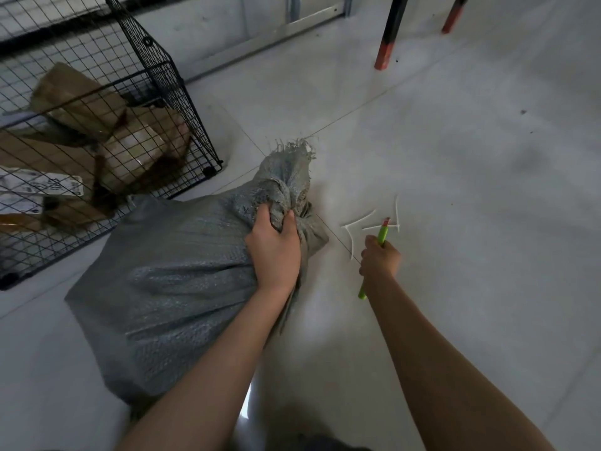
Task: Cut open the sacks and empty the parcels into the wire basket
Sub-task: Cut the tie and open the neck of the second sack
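Cannot see inside sack (pixel 169 271). Cannot read labels (pixel 39 187) on parcels (pixel 81 96) through blur. Lose wire basket (pixel 161 61) past left edge, dark legs (pixel 390 30) past top edge.

Of the person, two arms, two hands and a sliver of clothing show. The left hand (pixel 274 252), at the tied neck of the grey sack (pixel 169 288), and the right hand (pixel 380 258), just right of the sack, are both bare, as are the wrists behind them. Both forearms are uncovered as far as they can be seen, slim at the wrist and broadening toward the elbow. Below the sack's lower right corner, between the two forearms, lies a strip of dark cloth (pixel 328 444); which garment it belongs to cannot be told.
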